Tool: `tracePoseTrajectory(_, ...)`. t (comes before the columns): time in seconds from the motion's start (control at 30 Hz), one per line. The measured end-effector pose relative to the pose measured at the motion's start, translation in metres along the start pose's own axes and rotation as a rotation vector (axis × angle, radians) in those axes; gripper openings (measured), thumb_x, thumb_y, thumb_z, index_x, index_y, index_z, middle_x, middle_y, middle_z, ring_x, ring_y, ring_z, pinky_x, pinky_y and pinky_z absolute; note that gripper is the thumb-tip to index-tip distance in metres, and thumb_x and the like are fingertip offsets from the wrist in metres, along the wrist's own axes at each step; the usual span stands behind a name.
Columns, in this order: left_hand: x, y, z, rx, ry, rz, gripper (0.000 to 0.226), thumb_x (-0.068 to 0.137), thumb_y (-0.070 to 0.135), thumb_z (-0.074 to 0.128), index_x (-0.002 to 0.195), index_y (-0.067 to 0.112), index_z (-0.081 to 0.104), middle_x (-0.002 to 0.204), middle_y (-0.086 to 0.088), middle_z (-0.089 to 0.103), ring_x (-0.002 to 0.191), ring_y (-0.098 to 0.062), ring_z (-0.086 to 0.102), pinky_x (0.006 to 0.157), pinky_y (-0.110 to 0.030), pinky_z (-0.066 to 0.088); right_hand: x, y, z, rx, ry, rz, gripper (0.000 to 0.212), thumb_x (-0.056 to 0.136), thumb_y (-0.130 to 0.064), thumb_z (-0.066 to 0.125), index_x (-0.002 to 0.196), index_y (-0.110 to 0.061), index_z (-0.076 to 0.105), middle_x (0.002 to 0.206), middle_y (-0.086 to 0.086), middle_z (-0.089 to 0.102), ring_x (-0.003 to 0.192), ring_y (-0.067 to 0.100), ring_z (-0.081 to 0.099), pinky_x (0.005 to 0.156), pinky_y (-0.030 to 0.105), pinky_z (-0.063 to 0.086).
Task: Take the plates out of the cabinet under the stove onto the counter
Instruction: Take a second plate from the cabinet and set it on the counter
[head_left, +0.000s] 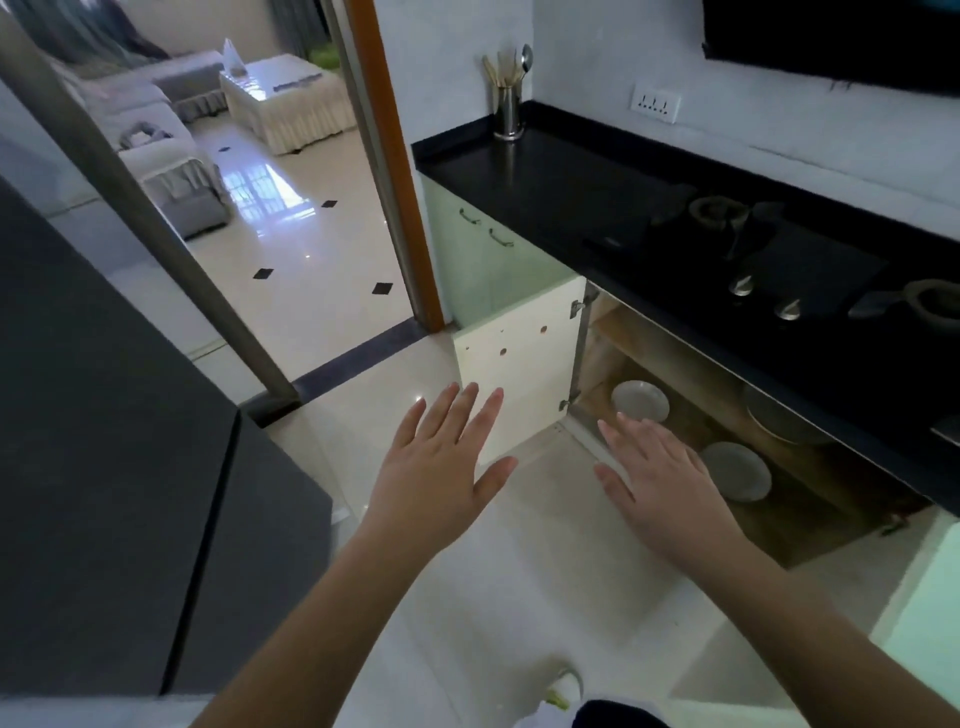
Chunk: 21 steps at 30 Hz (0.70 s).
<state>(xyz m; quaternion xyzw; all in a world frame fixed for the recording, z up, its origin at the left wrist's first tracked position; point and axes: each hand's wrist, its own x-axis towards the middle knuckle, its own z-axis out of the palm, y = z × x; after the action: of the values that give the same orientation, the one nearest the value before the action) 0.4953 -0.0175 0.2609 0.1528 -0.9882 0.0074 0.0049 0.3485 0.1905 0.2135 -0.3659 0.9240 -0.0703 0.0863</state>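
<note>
Lying on the floor of the open cabinet (691, 415) under the stove (769, 260), two pale plates are seen: the nearer plate (736, 470) sits just right of the right hand (657, 478), and the farther plate (640, 400) sits deeper in, its lower edge partly hidden by that hand's fingertips (623, 421). Whether the fingertips touch it cannot be told. A third rounded dish (779, 423) is made out dimly on the shelf further right, under the desk edge. The right hand is held flat with fingers spread, nothing gripped, at the cabinet's front threshold. The left hand (441, 462) is likewise spread and empty, held over the floor (519, 571) in front of the swung-out cabinet door (519, 364), well apart from both plates. The door stands open to the left of the opening, hinged at its right edge, and bounds the left side of the reach. The black desk (571, 176) overhangs the opening from above; a bare stretch of it is seen between the stove and a steel utensil holder (508, 111) at its far corner. A dark appliance (130, 467) bounds the floor space on the left, and pale tiled floor lies open between it and the cabinet.
</note>
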Motion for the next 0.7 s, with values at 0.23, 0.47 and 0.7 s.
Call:
tracePoseTrajectory(0.23,0.084,-0.004,0.006,-0.031,-0.048,0.010,0.080,0.083,0.077,-0.015,0.152,0.037,-0.012,0.164,0.005,-0.008,0.149,-0.021,-0.014,0.121,-0.051,-0.002,0.058,0.021,-0.029,0.051,0.051,0.088,0.062,0.097,-0.059,0.014,0.154,-0.034,0.013,0.163,-0.007,0.015,0.150,0.017,0.010,0.117,0.039,0.009)
tracePoseTrajectory(0.47,0.173,0.007,0.016,-0.047,-0.030,0.226,0.080,0.087,0.073,-0.010,0.156,0.035,0.007,0.165,0.002,0.009,0.151,-0.020,-0.001,0.121,-0.045,0.003,0.066,0.058,-0.041,0.067,0.078,0.326,0.064,0.097,-0.060,0.017,0.154,-0.032,0.012,0.162,-0.007,0.018,0.149,0.017,0.013,0.118,0.038,0.013)
tracePoseTrajectory(0.7,0.269,0.012,0.032,-0.074,-0.015,0.469,0.079,0.092,0.070,0.000,0.153,0.028,0.029,0.158,-0.002,0.033,0.148,-0.023,0.023,0.118,-0.046,0.018,0.088,0.076,-0.053,0.067,0.158,0.576,0.061,0.098,-0.055,0.032,0.152,-0.027,0.023,0.161,-0.004,0.021,0.148,0.020,0.015,0.119,0.038,0.015)
